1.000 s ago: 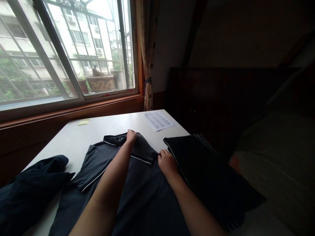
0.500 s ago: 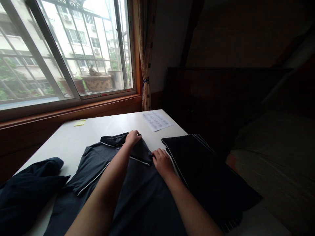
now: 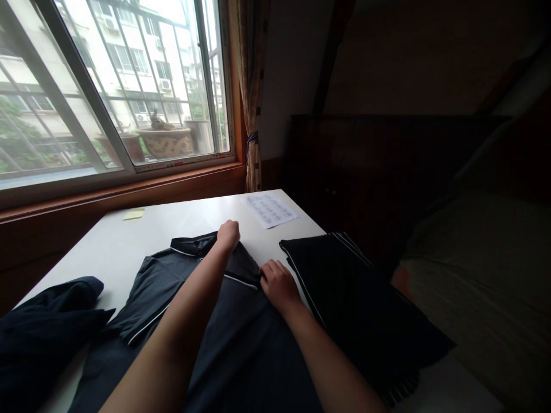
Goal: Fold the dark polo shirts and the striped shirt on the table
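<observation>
A dark grey polo shirt (image 3: 245, 338) with white-edged sleeves and collar lies spread over the white table (image 3: 193, 215), its collar toward the window. My left hand (image 3: 229, 234) is closed at the shirt's shoulder beside the collar; the cloth inside the fingers is mostly hidden. Nearer me and to the right, my right hand (image 3: 279, 285) has its fingers curled over the white-edged end of the sleeve. Part of the collar is covered by my left hand and forearm.
Right of the shirt lies a folded black garment (image 3: 344, 298) with white stripes. A dark navy garment (image 3: 47, 332) is bunched at the left. Printed sheets (image 3: 271, 211) and a yellow note (image 3: 134, 214) lie toward the far edge. Beyond them is a window (image 3: 142, 86) with a curtain (image 3: 253, 115).
My left hand has turned and its fingers have folded in at the shirt's shoulder. My right hand stays at the sleeve end. The whole view has shifted slightly.
</observation>
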`<move>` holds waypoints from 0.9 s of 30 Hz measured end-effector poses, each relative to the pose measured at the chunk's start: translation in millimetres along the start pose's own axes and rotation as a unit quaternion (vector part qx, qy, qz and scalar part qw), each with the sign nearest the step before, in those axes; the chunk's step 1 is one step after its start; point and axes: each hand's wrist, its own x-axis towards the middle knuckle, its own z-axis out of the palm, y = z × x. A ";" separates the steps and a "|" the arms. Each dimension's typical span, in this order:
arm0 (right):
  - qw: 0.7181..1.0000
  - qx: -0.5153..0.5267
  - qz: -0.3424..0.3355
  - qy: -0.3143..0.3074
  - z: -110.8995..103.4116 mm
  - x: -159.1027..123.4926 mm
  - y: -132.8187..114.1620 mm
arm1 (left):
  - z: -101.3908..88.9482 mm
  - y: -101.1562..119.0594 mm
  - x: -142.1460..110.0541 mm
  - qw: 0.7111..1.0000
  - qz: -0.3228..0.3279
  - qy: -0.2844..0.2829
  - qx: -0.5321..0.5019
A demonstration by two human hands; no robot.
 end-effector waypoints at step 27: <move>0.987 -0.045 0.155 0.008 5.9 0.4 10.0 | 2.5 -30.8 -43.2 0.983 0.137 0.121 0.011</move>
